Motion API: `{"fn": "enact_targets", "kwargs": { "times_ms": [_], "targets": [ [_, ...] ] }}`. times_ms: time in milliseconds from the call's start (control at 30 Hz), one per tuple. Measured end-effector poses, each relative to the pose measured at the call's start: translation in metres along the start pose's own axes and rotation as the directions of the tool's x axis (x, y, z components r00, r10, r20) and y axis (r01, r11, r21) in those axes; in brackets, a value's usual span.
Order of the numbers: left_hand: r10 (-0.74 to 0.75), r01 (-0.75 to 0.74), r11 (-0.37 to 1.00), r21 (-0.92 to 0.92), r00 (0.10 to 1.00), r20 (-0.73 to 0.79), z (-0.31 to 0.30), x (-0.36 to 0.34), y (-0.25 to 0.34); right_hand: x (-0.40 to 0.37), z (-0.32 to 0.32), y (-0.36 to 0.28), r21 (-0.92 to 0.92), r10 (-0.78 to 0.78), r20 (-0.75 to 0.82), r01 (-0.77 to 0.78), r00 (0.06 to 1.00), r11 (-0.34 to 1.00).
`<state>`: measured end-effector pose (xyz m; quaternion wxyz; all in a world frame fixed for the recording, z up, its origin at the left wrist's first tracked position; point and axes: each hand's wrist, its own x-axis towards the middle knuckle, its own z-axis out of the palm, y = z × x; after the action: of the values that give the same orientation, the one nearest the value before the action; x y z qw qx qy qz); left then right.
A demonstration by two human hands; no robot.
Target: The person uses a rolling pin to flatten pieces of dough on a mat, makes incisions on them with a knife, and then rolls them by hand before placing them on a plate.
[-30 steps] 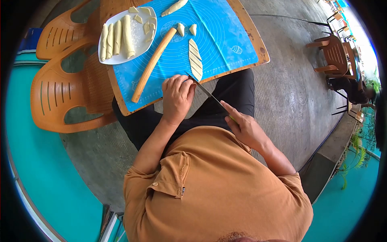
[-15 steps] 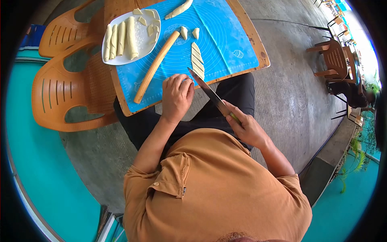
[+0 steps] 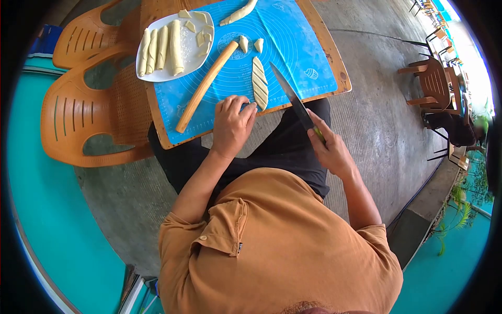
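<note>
In my right hand (image 3: 334, 149) is a long kitchen knife (image 3: 293, 97) with a green handle, its blade pointing up and left over the blue mat (image 3: 308, 49). Left of the blade lies a flat piece of dough (image 3: 259, 83) with slanting cuts along it. My left hand (image 3: 232, 125) is by the mat's near edge, fingers curved and a gap showing between thumb and fingers. Its thumb tip is right at the near end of the cut dough. Two small dough bits (image 3: 243, 44) sit beyond that piece. A wooden rolling pin (image 3: 206, 88) rests diagonally to the left.
A white plate (image 3: 194, 58) at the table's left holds several dough rolls and offcuts. Another dough roll (image 3: 239, 13) lies at the mat's far side. Orange chairs (image 3: 86, 104) stand left of the wooden table (image 3: 337, 68). A person in dark clothes (image 3: 460, 128) is far right.
The knife has moved right, away from the cut dough, with my right hand. My left thumb and fingers have spread apart beside the dough's near end.
</note>
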<state>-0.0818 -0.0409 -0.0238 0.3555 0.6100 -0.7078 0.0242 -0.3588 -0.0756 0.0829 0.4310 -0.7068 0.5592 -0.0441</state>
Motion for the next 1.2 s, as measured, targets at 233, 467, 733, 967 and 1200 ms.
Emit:
{"fn": "enact_targets", "kwargs": {
  "times_ms": [233,467,733,967,1200],
  "targets": [
    [-0.005,0.005,1.0,0.002,1.0,0.0,-0.001,0.001,0.0,0.026,-0.006,-0.011,-0.146,-0.137,-0.075,0.125,0.988,0.981],
    [-0.025,0.024,1.0,-0.019,1.0,-0.013,-0.002,0.003,0.002,0.047,0.001,-0.011,-0.21,-0.312,-0.093,0.288,0.945,0.934],
    [-0.053,0.049,0.996,-0.077,0.998,-0.045,-0.003,0.013,-0.006,0.055,0.003,-0.01,-0.241,-0.334,-0.102,0.302,0.937,0.922],
    [-0.068,0.063,0.995,-0.071,0.996,-0.062,-0.003,0.032,-0.023,0.058,0.004,-0.009,-0.242,-0.356,-0.105,0.324,0.928,0.915],
    [-0.075,0.07,0.996,-0.06,0.994,-0.076,0.003,0.048,-0.035,0.059,0.004,-0.01,-0.244,-0.362,-0.105,0.329,0.926,0.912]
  ]
}}
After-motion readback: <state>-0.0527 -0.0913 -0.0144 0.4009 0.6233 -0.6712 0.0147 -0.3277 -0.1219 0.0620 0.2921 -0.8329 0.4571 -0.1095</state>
